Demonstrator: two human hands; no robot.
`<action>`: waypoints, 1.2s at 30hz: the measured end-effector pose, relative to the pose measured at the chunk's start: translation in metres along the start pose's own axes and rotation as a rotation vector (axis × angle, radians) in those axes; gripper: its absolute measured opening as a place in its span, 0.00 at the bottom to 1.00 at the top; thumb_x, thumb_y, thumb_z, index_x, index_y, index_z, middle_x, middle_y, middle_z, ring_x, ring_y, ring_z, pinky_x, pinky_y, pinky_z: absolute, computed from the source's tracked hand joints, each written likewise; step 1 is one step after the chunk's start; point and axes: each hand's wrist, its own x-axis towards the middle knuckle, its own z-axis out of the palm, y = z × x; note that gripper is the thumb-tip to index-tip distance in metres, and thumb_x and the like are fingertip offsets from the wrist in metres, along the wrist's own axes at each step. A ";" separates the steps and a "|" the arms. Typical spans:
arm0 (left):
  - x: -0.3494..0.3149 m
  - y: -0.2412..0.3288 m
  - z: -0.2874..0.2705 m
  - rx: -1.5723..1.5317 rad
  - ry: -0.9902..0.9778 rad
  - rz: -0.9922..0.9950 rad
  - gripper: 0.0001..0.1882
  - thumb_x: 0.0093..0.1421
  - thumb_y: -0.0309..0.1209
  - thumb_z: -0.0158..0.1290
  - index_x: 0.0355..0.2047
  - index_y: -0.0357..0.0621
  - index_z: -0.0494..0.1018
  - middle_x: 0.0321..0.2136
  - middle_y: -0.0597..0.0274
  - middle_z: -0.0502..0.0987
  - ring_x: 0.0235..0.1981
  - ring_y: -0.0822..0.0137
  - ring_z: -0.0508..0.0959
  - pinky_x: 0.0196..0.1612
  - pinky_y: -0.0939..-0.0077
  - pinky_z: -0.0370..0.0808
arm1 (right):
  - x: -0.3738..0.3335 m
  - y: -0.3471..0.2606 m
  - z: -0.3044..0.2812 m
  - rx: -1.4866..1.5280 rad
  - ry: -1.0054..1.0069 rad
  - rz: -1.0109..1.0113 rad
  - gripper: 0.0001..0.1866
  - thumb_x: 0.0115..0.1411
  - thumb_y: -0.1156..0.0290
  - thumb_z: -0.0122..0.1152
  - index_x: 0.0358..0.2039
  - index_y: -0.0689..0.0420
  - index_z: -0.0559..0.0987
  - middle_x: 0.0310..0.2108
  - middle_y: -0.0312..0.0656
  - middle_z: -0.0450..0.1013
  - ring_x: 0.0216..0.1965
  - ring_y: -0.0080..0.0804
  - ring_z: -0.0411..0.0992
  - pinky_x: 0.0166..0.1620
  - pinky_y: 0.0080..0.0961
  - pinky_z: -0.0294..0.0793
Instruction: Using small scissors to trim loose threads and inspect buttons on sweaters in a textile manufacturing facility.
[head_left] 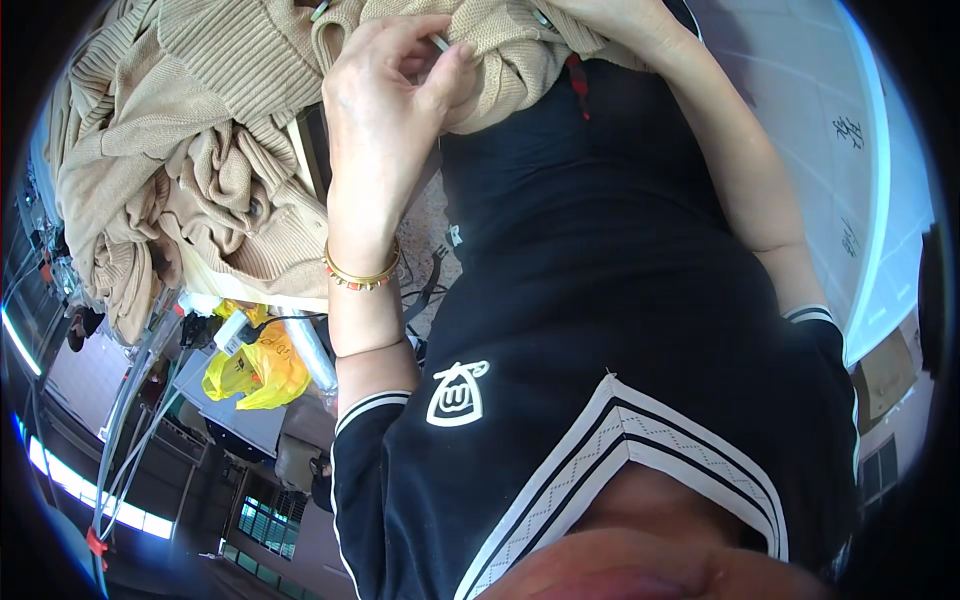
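Note:
A beige knitted garment [505, 85] lies bunched over my lap at the top of the head view. My left hand [395, 80] is on its left side, with thumb and forefinger brought together in a pinch. A small pale sliver shows between these fingertips; its kind is too small to make out. Against the upper right of the knit rests my right hand [625, 22], cut by the top edge, so its fingers are mostly hidden. A dark red tassel-like piece [578, 85] hangs beside the garment over my black clothing.
More beige knitwear [225, 70] is heaped on a pale table [270, 290] at the left. Below it hang a yellow plastic bag [265, 370], a white plug [232, 330] and cables. To my right stands a white curved-edged surface [835, 190] with dark handwriting.

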 end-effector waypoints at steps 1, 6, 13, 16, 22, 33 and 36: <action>0.000 0.001 0.000 -0.011 0.013 -0.011 0.10 0.56 0.29 0.63 0.36 0.36 0.81 0.33 0.53 0.80 0.32 0.61 0.82 0.38 0.72 0.79 | 0.000 -0.001 0.001 0.003 -0.006 -0.002 0.08 0.59 0.72 0.62 0.33 0.64 0.80 0.22 0.36 0.73 0.26 0.20 0.69 0.30 0.24 0.70; 0.000 0.002 0.005 0.129 0.049 0.063 0.09 0.55 0.29 0.62 0.35 0.37 0.82 0.35 0.54 0.79 0.30 0.58 0.82 0.37 0.69 0.80 | -0.003 -0.002 0.001 0.374 0.061 -0.140 0.08 0.56 0.74 0.61 0.33 0.64 0.79 0.23 0.38 0.74 0.27 0.22 0.70 0.32 0.25 0.71; 0.000 0.006 0.007 0.406 0.046 0.167 0.07 0.60 0.29 0.61 0.36 0.38 0.82 0.38 0.57 0.80 0.34 0.62 0.82 0.40 0.72 0.79 | 0.005 0.019 0.001 -0.098 0.071 -0.121 0.08 0.54 0.74 0.60 0.33 0.64 0.80 0.25 0.40 0.75 0.29 0.22 0.72 0.34 0.25 0.72; 0.001 0.002 0.004 0.329 0.037 0.172 0.06 0.60 0.27 0.61 0.36 0.38 0.82 0.38 0.57 0.80 0.35 0.62 0.82 0.40 0.73 0.79 | 0.008 0.021 0.003 -0.101 0.039 -0.005 0.08 0.55 0.73 0.62 0.33 0.64 0.80 0.26 0.40 0.76 0.29 0.22 0.72 0.34 0.25 0.72; -0.007 -0.020 0.014 0.055 0.189 0.211 0.03 0.59 0.24 0.60 0.33 0.39 0.81 0.36 0.58 0.81 0.36 0.60 0.83 0.40 0.72 0.80 | 0.002 0.023 0.003 -0.032 0.019 0.004 0.08 0.55 0.74 0.62 0.35 0.63 0.81 0.27 0.39 0.77 0.30 0.22 0.73 0.36 0.25 0.73; -0.006 -0.039 0.032 -0.114 0.330 0.224 0.05 0.60 0.24 0.61 0.35 0.38 0.77 0.36 0.56 0.81 0.37 0.59 0.81 0.40 0.71 0.78 | -0.014 -0.001 0.001 -0.162 0.059 -0.142 0.14 0.57 0.73 0.65 0.43 0.63 0.80 0.37 0.45 0.76 0.37 0.30 0.76 0.41 0.26 0.74; -0.007 -0.045 0.035 -0.122 0.346 0.222 0.05 0.61 0.25 0.60 0.35 0.38 0.76 0.35 0.57 0.80 0.36 0.61 0.80 0.39 0.72 0.77 | -0.025 -0.025 -0.004 -0.215 0.011 -0.138 0.18 0.58 0.70 0.68 0.47 0.62 0.79 0.42 0.45 0.75 0.40 0.34 0.76 0.44 0.26 0.75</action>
